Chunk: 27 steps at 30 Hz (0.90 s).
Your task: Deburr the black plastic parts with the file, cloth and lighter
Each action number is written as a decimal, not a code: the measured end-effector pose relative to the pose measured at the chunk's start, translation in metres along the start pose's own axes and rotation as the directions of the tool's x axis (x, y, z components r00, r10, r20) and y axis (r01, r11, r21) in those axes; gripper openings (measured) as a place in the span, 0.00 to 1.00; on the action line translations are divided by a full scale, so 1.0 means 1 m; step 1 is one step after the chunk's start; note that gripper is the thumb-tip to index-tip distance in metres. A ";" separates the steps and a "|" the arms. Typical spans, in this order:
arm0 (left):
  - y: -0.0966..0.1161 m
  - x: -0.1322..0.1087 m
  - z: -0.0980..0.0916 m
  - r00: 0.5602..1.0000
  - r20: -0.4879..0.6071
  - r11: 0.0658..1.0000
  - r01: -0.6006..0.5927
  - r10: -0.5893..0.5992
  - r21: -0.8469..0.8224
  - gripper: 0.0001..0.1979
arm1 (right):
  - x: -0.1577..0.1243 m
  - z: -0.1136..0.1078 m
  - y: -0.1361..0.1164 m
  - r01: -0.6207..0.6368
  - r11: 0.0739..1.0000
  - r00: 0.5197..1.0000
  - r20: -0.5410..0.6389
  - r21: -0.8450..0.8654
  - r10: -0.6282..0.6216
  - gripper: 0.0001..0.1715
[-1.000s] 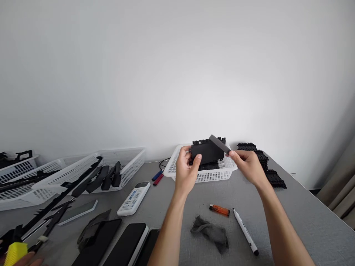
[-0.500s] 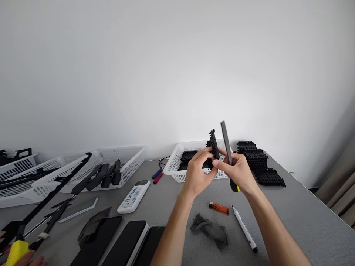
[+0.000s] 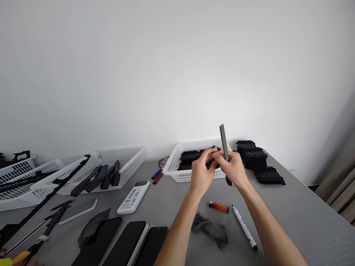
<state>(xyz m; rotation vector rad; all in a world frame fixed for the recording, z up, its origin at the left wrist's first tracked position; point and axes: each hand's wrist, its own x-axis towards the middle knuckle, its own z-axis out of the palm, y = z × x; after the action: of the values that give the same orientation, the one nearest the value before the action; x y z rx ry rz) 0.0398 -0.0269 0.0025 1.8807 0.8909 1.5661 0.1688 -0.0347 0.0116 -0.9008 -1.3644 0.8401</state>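
Over the front of the white basket, my left hand (image 3: 202,173) is closed on a black plastic part (image 3: 213,164), mostly hidden by the fingers. My right hand (image 3: 235,169) grips a flat grey metal file (image 3: 224,142) with a black and yellow handle, its blade pointing up. The right thumb and fingertips also meet the black part, close against the left fingertips. Behind the hands, the white basket (image 3: 177,176) holds several similar black toothed parts (image 3: 189,155).
Stacked black parts (image 3: 253,157) stand right of the basket. Nearer lie an orange lighter (image 3: 219,207), a white marker (image 3: 244,227), a grey cloth (image 3: 210,229) and phones (image 3: 126,242). More baskets (image 3: 133,162) stand left. Another person's hand (image 3: 34,263) shows at lower left.
The black part has turned and dropped from its upright pose, now mostly behind my fingers. Both hands drew closer together, and the file sits slightly lower. The other person's yellow object moved down-left.
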 end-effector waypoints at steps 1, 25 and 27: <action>-0.002 0.001 -0.001 1.000 0.013 1.000 0.026 -0.026 -0.010 0.14 | 0.004 -0.003 0.004 -0.046 0.999 0.999 0.008 0.012 0.046 0.18; -0.078 -0.039 -0.017 0.465 0.342 0.392 0.011 -0.817 0.920 0.42 | 0.014 -0.034 0.011 -0.180 0.983 0.980 0.082 -0.047 0.183 0.21; -0.076 -0.035 -0.021 0.466 0.357 0.405 0.003 -0.810 0.914 0.42 | 0.014 -0.035 0.009 -0.178 0.982 0.979 0.093 -0.070 0.184 0.21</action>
<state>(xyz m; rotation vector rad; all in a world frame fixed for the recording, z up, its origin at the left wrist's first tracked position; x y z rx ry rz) 0.0041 -0.0058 -0.0728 2.2158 1.6730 -0.3224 0.2043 -0.0197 0.0093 -1.0550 -1.4150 0.9971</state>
